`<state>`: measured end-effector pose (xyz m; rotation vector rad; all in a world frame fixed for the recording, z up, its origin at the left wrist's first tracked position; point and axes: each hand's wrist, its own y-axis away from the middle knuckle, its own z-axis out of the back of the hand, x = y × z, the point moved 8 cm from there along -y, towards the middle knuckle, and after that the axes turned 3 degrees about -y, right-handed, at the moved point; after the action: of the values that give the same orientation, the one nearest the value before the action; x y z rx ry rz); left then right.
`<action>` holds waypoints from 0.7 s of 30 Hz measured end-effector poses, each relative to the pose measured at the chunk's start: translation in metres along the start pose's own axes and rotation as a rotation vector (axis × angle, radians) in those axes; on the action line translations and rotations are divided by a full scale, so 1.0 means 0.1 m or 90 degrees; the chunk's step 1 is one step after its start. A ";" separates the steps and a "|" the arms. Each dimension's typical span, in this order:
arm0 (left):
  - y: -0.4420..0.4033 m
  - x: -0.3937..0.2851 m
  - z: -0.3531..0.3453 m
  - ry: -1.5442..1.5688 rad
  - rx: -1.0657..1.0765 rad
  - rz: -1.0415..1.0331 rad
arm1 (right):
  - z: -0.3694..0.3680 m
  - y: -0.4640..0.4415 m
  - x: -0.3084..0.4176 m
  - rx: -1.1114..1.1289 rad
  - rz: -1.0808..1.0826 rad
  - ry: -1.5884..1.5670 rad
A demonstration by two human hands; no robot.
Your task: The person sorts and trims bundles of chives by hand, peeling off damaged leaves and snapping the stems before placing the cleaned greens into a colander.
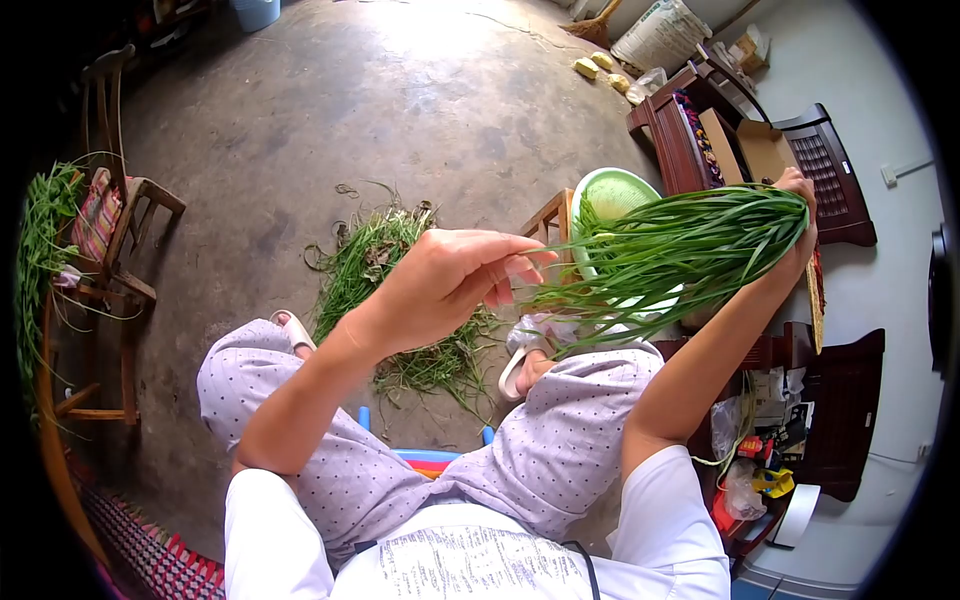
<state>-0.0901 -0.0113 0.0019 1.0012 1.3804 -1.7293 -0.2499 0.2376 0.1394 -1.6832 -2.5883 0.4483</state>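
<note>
My right hand (800, 205) is closed around the gathered end of a big bunch of garlic chives (690, 240), held up at the right. Its long green leaves fan out leftward. At their loose tips, my left hand (455, 275) has thumb and fingers pinched together on what looks like a thin leaf end. On the floor below lies a heap of green trimmings and withered leaves (435, 365). Behind the bunch stands a light green basin (615, 190), partly covered by the leaves.
A wooden chair (150, 200) stands at left beside more long greens (45, 230). Dark wooden furniture (670, 140) with an open cardboard box (765, 150) is at right. Plastic bags and packets (760, 450) lie lower right. A broom (595, 25) and white sack (660, 35) are at the back.
</note>
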 end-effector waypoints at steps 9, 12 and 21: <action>0.03 -0.09 0.05 -0.045 -0.022 0.074 | -0.01 0.04 0.00 -0.001 -0.011 -0.008; 0.07 -0.07 0.04 0.019 -0.109 0.137 | -0.01 0.05 -0.03 0.000 -0.018 -0.003; 0.23 0.18 0.07 0.272 -0.282 0.244 | 0.03 -0.02 0.19 -0.004 0.062 0.085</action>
<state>-0.0797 -0.0235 -0.0234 1.3138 1.6095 -0.9056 -0.2604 0.2530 0.1348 -1.7811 -2.4254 0.3185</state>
